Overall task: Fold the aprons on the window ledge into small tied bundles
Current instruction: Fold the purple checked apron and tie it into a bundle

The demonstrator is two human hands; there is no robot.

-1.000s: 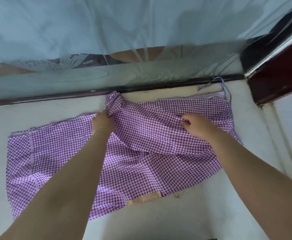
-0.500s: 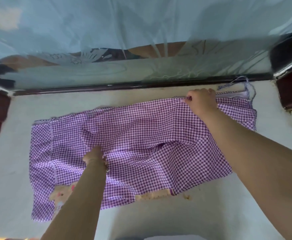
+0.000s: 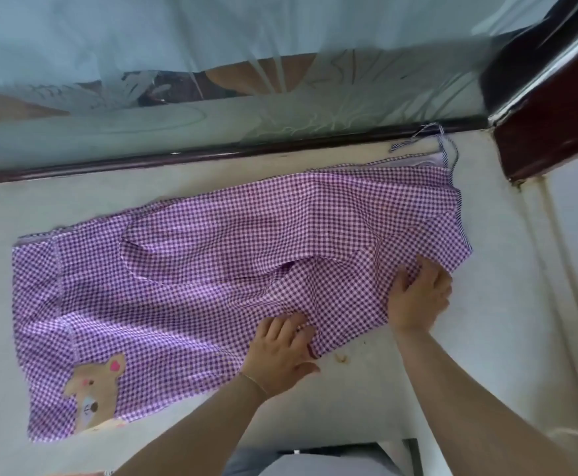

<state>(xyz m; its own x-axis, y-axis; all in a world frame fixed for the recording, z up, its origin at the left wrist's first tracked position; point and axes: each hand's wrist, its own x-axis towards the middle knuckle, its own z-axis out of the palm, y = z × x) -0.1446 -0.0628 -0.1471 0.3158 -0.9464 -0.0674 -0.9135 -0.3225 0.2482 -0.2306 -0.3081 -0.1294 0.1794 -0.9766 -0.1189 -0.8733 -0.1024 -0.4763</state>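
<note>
Lower centre of the frame: the left hand [image 3: 280, 352] lies palm down on the near edge of the purple gingham apron [image 3: 212, 269], fingers extended and slightly spread over the cloth, thumb out to the right on the bare window ledge [image 3: 366, 400]; it presses rather than grips. A thin bracelet [image 3: 255, 381] shows at the wrist. The left forearm enters from the bottom edge and runs up and to the right. Right of centre: the right hand [image 3: 419, 297] rests flat on the apron's lower right corner, fingers straight and fanned toward the upper left, thumb at the left side; nothing is pinched. Its forearm comes in from the lower right corner of the frame, angled up and to the left. The two hands are near each other but apart. The apron lies spread across the pale ledge from lower left to upper right, with a fold and loose wrinkles through its middle. A tan animal appliqué [image 3: 95, 389] sits at its lower left corner. A striped tie cord [image 3: 443, 146] trails from the upper right corner toward the dark window frame [image 3: 212, 158]. Beyond, across the top of the frame, is the glass pane [image 3: 177, 63], and a dark red post [image 3: 548, 125] stands at upper right.
</note>
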